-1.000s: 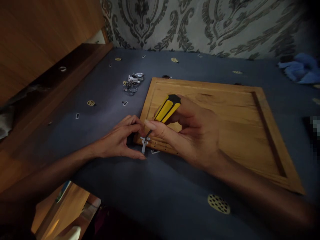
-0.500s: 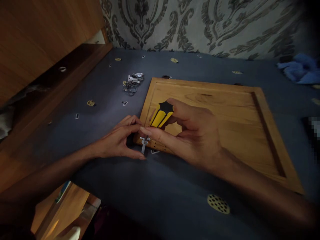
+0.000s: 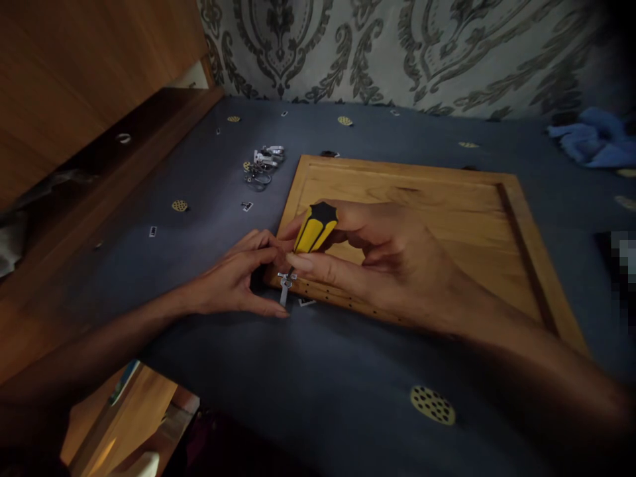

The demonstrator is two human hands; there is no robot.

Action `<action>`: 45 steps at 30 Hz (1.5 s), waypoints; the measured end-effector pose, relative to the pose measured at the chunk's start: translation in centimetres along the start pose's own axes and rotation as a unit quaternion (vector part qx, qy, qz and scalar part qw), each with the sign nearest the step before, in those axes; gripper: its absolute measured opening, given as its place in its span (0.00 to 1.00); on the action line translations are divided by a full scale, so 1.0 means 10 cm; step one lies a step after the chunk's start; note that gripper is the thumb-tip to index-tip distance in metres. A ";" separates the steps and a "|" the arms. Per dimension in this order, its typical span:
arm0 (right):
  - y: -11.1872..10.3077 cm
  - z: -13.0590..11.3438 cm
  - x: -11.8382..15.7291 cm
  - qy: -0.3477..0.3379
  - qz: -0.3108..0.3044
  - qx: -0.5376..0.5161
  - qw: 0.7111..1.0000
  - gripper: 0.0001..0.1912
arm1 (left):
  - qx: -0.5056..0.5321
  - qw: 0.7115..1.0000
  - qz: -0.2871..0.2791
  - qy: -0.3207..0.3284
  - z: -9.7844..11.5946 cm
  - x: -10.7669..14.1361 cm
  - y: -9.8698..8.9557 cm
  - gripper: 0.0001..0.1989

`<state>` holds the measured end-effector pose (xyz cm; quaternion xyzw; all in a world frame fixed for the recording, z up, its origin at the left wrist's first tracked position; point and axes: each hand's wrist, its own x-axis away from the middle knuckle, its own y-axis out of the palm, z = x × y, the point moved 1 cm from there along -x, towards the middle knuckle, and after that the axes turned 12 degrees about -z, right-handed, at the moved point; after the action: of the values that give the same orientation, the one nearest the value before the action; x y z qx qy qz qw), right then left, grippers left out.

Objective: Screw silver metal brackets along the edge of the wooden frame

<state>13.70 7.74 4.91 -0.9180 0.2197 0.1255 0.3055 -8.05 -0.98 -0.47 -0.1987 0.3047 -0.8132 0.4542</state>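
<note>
My right hand is closed around the yellow and black handle of a screwdriver, which leans over the near left corner of a wooden cabinet door. The shaft runs down to a silver hinge at the door's near edge. My left hand curves in a C shape around the hinge, its thumb tip against the hinge's lower end and its fingers by the door corner. The screw under the tip is too small to make out.
Several more metal hinges lie in a heap beyond the door's left edge. A small screw seems to lie nearer. A blue cloth rests at the far right of the patterned tablecloth. Wooden furniture borders the left side.
The screwdriver handle has shifted slightly left, and the fingers of my right hand have changed their grip around it. My left hand and the hinge stay in place.
</note>
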 end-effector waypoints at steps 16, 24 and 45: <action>0.10 0.02 0.00 -0.031 0.036 0.068 0.997 0.15 | -0.002 1.000 0.003 -0.009 -0.02 -0.01 0.02 0.28; 0.18 -0.11 0.05 0.044 0.203 0.060 0.976 0.22 | -0.011 1.000 0.011 0.003 -0.02 0.01 0.02 0.28; 0.23 0.05 0.02 0.006 0.125 0.062 0.990 0.17 | -0.010 1.000 -0.001 0.003 0.01 0.00 0.00 0.26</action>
<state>12.75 6.31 3.25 -0.8635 0.3418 0.1428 0.3424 -7.96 -0.98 -0.47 -0.2013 0.3141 -0.8111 0.4504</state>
